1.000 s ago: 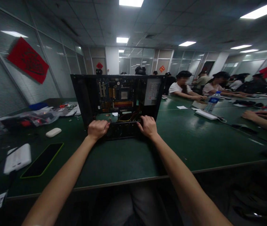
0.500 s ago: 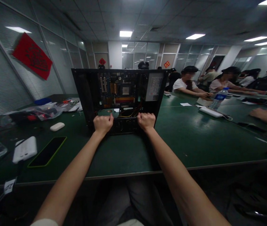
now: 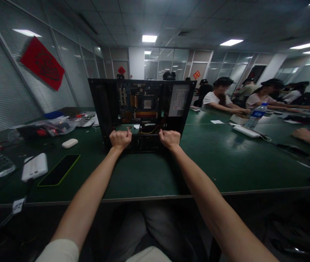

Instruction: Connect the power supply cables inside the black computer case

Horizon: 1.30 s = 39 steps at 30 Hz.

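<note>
Evidently open and already holding a board [image 3: 140,102] and power supply [image 3: 177,100], the case [image 3: 146,143] stands on the table [image 3: 144,178], left hand [image 3: 120,138] and right hand [image 3: 170,138] fisted round its near lower rim [image 3: 146,135], remaining work unclear.

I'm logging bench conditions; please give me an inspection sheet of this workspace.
Surface: glossy green tabletop.
Main item: black metal computer case, open side facing the person.
Clutter: white oval box, black green-edged phone, white rectangular device, clear plastic bag.
Hands: left hand and right hand closed on the computer case's near lower edge.
Cables: thin yellow wires inside the computer case.
Surroundings: red wall hanging at left; seated people at right.
</note>
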Tool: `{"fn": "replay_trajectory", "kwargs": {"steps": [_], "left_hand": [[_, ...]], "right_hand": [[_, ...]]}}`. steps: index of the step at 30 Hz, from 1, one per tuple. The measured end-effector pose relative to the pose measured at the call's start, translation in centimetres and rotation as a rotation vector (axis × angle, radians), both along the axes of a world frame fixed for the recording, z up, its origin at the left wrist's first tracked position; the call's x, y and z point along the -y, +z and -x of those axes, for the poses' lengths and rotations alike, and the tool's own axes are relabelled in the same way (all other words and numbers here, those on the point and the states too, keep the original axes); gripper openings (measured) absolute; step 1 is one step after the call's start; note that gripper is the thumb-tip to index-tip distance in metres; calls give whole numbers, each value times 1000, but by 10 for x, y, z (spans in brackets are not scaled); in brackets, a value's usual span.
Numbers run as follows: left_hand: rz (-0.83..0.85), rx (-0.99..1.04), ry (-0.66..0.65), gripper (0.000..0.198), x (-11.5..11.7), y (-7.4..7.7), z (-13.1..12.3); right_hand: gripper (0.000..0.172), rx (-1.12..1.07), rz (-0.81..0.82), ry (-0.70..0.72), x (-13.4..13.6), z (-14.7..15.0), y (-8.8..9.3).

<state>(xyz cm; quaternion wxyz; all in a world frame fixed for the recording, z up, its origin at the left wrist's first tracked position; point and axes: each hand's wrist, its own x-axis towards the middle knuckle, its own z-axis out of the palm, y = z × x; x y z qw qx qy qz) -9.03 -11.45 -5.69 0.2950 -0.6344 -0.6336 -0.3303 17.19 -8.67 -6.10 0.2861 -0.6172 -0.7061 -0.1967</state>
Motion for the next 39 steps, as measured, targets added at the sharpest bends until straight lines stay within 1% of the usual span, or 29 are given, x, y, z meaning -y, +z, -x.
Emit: {"fn": "replay_trajectory", "kwargs": {"steps": [6, 15, 17, 20, 21, 24, 26, 28, 33, 39], "left_hand": [[-27, -6, -33, 55, 0, 0, 2], [2, -42, -9, 56, 3, 2, 4], [14, -69, -6, 57, 5, 3, 3], [44, -126, -24, 59, 7, 4, -8], [54, -136, -32, 60, 7, 4, -13], [62, -114, -32, 61, 5, 3, -30], [57, -93, -21, 61, 3, 2, -34], [54, -101, -42, 60, 1, 1, -32], [12, -185, -177, 54, 0, 2, -16], [-82, -204, -198, 52, -2, -1, -14]], "right_hand": [[57, 10, 48, -5, 5, 0, 6], [56, 27, 54, 7, 4, -5, 6], [58, 53, 46, 52, 6, -4, 6], [59, 104, 16, 174, 10, 8, 6], [61, 102, 4, 189, 11, 14, 6], [68, 42, -21, 144, 12, 31, 6], [68, 16, -25, 136, 11, 36, 5], [66, 15, -31, 160, 8, 35, 4], [63, 18, -85, 196, 1, 29, 0], [62, 4, -164, 231, -4, 28, -6]]}}
